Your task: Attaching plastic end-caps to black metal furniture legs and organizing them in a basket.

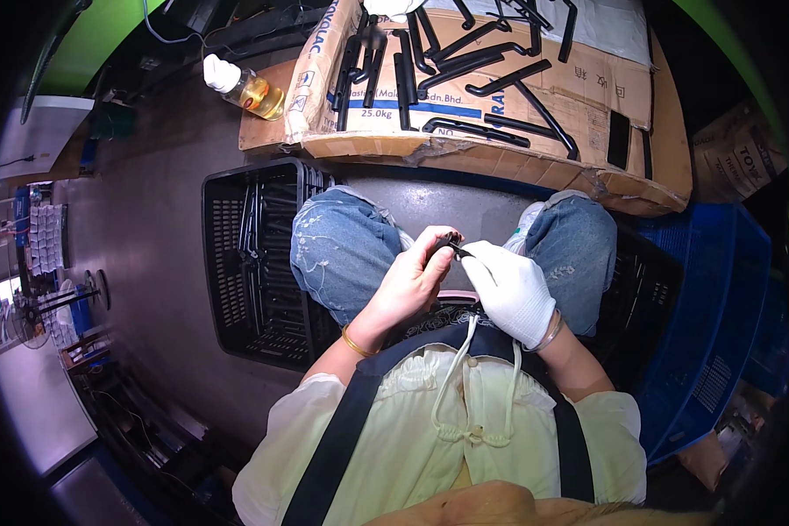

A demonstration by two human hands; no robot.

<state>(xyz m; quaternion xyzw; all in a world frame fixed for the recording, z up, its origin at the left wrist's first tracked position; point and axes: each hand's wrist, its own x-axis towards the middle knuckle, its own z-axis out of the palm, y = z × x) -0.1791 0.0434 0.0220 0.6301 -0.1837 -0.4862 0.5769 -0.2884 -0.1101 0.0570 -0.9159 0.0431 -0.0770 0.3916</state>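
Note:
Just above my lap, my bare left hand (412, 273) is closed around a small black part (448, 243), most of which my fingers hide. My right hand (510, 291), in a white knit glove, meets it from the other side, its thumb and fingertips pinched on the part's near end. The part's full shape cannot be made out. Beyond my knees, several black bar-shaped handles with bent ends (475, 131) lie scattered on a cardboard sheet (587, 83).
Left of my knees stands a black slotted crate (228, 320) holding many long black parts. A bottle of yellow liquid with a white cap (261, 95) sits by the cardboard's left edge. Blue plastic crates (688, 368) stand to the right. A fan (31, 320) is at the far left.

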